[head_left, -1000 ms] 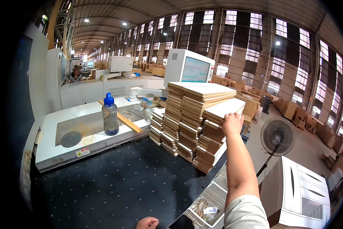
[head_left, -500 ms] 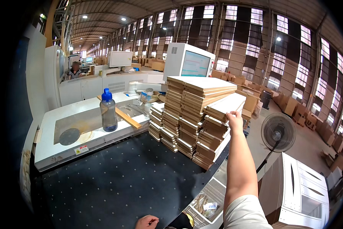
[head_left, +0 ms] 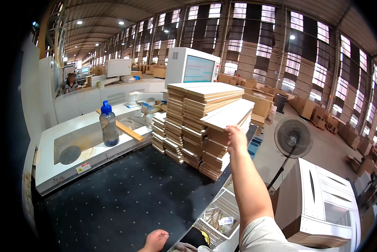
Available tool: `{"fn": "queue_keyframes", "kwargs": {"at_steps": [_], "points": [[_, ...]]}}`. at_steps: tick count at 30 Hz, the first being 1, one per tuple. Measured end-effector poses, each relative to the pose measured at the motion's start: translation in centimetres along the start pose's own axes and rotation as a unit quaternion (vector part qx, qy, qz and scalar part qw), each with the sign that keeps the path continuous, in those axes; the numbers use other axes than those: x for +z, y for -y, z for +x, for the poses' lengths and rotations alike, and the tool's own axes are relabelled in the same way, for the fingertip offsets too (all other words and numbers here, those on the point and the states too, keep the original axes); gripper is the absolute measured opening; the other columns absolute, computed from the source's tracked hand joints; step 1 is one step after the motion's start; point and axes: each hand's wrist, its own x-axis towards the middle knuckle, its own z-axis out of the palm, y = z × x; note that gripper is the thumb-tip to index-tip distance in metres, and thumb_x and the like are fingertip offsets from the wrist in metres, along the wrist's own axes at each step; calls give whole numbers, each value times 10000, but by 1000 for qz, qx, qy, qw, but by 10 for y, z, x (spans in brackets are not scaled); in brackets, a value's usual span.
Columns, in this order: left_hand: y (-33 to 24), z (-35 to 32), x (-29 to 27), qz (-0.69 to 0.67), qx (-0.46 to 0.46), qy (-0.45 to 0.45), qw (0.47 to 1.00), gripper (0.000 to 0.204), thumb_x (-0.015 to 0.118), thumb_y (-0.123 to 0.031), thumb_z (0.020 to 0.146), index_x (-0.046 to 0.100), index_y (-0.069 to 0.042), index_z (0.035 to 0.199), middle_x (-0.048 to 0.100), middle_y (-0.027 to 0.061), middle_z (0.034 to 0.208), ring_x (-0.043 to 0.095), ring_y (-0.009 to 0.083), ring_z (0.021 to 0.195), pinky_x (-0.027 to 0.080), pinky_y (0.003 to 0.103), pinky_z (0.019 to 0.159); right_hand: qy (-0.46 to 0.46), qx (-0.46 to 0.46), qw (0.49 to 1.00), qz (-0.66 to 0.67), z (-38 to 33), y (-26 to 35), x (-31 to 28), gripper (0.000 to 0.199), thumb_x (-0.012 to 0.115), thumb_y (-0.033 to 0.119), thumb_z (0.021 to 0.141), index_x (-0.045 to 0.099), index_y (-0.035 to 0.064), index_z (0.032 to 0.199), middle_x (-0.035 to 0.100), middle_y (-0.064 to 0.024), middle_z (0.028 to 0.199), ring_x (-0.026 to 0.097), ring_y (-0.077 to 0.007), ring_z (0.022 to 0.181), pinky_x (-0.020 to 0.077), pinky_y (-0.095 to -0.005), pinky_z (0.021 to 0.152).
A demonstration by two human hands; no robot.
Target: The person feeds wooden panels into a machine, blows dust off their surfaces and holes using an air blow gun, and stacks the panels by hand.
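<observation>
Stacks of white-faced boards with brown edges (head_left: 182,126) stand side by side at the far edge of a black table. My right hand (head_left: 236,137) is stretched out to the nearest right-hand stack. Its fingers pinch the near corner of the top white board (head_left: 230,112). That board lies askew, its near left corner jutting past the pile beneath it. My left hand (head_left: 156,240) rests low by the table's front edge, away from the boards. Its fingers are curled in with nothing visible in them.
The black dotted tabletop (head_left: 125,193) spreads before me. A blue-capped bottle (head_left: 109,128) and a wooden strip (head_left: 129,131) are on the white machine bed at left. Right of the table are a white basket (head_left: 217,220), a standing fan (head_left: 292,136) and stacked white panels (head_left: 322,201).
The top board on the right-hand stack has swung out of line, its near end shifted left and toward me with my right hand. The whole view has also shifted slightly. My left hand stays low.
</observation>
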Motion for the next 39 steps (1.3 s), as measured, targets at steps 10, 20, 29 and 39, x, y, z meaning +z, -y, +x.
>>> {"fn": "queue_keyframes", "kwargs": {"at_steps": [10, 20, 29, 39], "points": [[-258, 153, -60, -496, -53, -29, 866, 555, 463, -544, 890, 456, -92, 1212, 575, 111, 1108, 579, 253, 949, 501, 432, 762, 307, 39, 945, 108, -183, 24, 37, 189, 604, 34, 845, 610, 18, 1033, 610, -40, 838, 571, -119, 745, 467, -254, 676], [-298, 145, -92, -605, -81, -150, 778, 488, 523, -124, 769, 444, 30, 1225, 566, 169, 1140, 579, 331, 1029, 485, 440, 899, 469, 113, 867, 123, -229, 16, 15, 380, 578, 97, 884, 494, 16, 1246, 616, -81, 887, 596, -146, 826, 494, -289, 766], [-134, -25, -116, -642, 0, -242, 728, 651, 552, -151, 717, 396, -8, 1333, 512, 179, 1286, 513, 351, 1166, 439, 472, 976, 161, 175, 927, 290, -164, -92, -11, 458, 491, 331, 932, 449, 14, 1260, 568, -153, 1172, 535, -314, 1097, 421, -456, 964], [-94, -257, -179, -436, -115, -506, 735, 430, 489, -281, 894, 512, 12, 1209, 607, 133, 1139, 589, 273, 1036, 468, 376, 907, 217, 428, 813, 330, -290, -186, 31, 379, 540, 104, 858, 473, -49, 1198, 581, -180, 1160, 564, -323, 1089, 447, -470, 948]]}}
